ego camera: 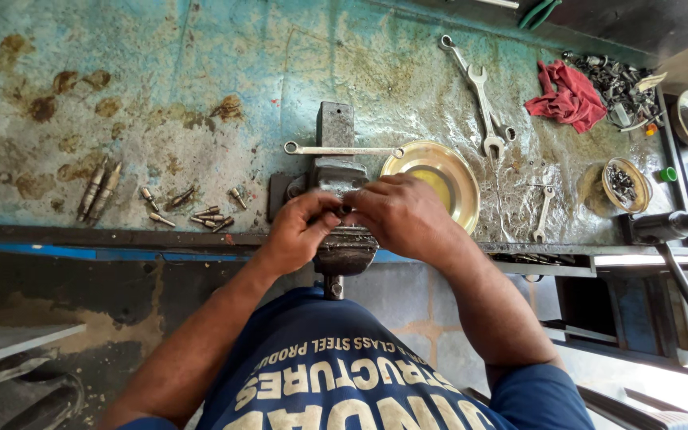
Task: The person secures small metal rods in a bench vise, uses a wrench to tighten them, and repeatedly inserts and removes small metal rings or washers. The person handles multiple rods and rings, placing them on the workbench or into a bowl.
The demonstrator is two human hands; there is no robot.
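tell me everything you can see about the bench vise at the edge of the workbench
The bench vise is dark grey metal, worn and greasy, fixed at the front edge of the stained blue-green workbench. Its block-shaped rear sticks up behind; its rounded front overhangs the edge, with the screw end below. The left hand and right hand meet over its jaws, hiding them. A spanner lies across it; a brass-coloured dish sits beside it.

Vise (pixel 336 171): dark grey metal, upright, mounted at the surface's (pixel 201 80) front edge.
Held part: hidden, possibly small.
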